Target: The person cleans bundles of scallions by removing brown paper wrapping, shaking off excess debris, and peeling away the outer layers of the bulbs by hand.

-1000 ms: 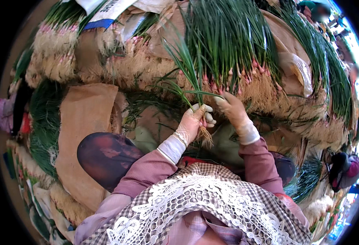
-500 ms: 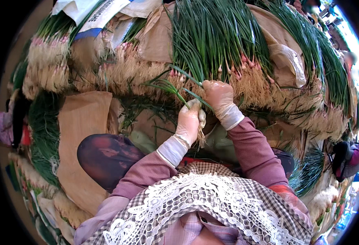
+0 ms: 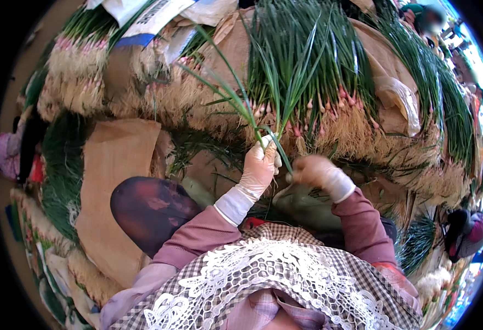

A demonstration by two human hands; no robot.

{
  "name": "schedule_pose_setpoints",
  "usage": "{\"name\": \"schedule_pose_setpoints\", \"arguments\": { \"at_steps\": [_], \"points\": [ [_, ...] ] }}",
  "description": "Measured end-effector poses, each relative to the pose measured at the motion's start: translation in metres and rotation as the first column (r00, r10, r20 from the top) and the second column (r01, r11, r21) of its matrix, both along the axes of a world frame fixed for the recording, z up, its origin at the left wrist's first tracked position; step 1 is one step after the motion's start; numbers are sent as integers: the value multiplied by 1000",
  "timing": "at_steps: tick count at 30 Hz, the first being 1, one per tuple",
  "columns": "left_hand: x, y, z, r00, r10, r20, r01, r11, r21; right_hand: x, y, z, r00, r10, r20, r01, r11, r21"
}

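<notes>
My left hand [image 3: 259, 168], in a pale thin glove, is closed around a few green garlic plants [image 3: 257, 124] near the bottom of their stems. Their long leaves fan upward and away from me; the bulbs are mostly hidden by the fist. Just to the right, my gloved right hand [image 3: 311, 171] is smeared by motion, its fingers pinched at the lower end of a bent green leaf [image 3: 281, 149] that runs down from the held stems. Beyond both hands lies a thick row of green garlic [image 3: 302, 60], pink bulbs and stringy roots facing me.
Brown sacking [image 3: 115, 181] lies to the left, by my knee [image 3: 151, 214]. Another sack piece [image 3: 393, 88] and more garlic [image 3: 65, 77] line the far row. Loose leaves [image 3: 197, 146] litter the ground. Other people [image 3: 467, 231] sit at the right and left edges.
My right hand has moved down and to the right, pulling the leaf's end downward. The plants in my left hand now stand more upright, their leaves spread out farther.
</notes>
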State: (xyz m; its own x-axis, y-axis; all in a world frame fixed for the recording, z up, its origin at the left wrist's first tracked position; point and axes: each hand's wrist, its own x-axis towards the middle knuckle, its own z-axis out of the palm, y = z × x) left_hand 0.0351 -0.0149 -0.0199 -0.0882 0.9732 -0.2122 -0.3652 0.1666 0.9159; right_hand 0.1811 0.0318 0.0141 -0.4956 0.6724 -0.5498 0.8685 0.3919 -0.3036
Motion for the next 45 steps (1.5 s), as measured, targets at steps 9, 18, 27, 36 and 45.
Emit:
{"name": "schedule_pose_setpoints", "arguments": {
  "at_steps": [9, 18, 27, 36, 45],
  "points": [
    [4, 3, -4, 882, -134, -452, 135, 990, -32, -56, 16, 3, 943, 120, -310, 152, 675, 722],
    [-13, 6, 40, 881, -147, 451, 100, 987, 127, 29, 12, -32, 990, -109, 88, 74, 940, 334],
    [-2, 22, -2, 838, -234, 494, 396, 882, -254, -6, 60, 49, 853, -499, -154, 515, 753, 410],
    [-21, 34, -6, 801, -267, 535, 353, 933, -63, 17, 56, 31, 608, -529, -593, 677, 735, 39],
    [4, 16, -5, 958, -286, -6, 276, 931, -237, 3, 8, 15, 688, -577, -441, 651, 759, 23]
  ]
}}
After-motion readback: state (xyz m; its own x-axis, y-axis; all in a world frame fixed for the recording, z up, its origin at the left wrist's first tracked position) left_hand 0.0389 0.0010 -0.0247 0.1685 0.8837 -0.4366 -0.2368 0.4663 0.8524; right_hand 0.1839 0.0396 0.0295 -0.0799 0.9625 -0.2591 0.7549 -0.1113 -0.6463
